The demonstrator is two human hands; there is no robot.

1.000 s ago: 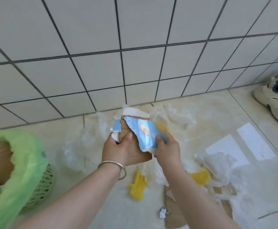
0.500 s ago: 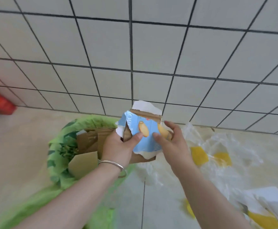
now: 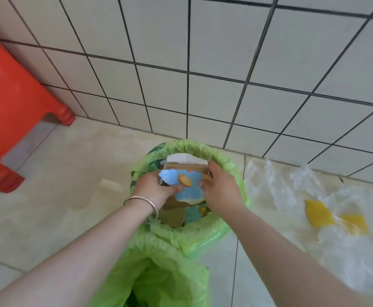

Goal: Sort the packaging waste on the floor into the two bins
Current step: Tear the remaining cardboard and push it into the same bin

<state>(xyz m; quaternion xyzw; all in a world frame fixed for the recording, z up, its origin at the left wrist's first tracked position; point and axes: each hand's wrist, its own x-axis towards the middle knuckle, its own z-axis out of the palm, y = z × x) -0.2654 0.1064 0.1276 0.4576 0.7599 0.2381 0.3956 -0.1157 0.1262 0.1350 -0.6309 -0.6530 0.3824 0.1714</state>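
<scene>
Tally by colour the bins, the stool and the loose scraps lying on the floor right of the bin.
Green: 2, the bin under the hands and the nearer bin.
Red: 1, the stool.
Yellow: 2, one scrap and a blurrier scrap.
Total: 5.

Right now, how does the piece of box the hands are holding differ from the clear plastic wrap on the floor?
The torn cardboard box piece is opaque, brown with a blue printed face; the clear plastic wrap is see-through. The box piece is held over the green-lined bin by the left hand and right hand; the wrap lies crumpled on the floor. Both are packaging waste.
</scene>
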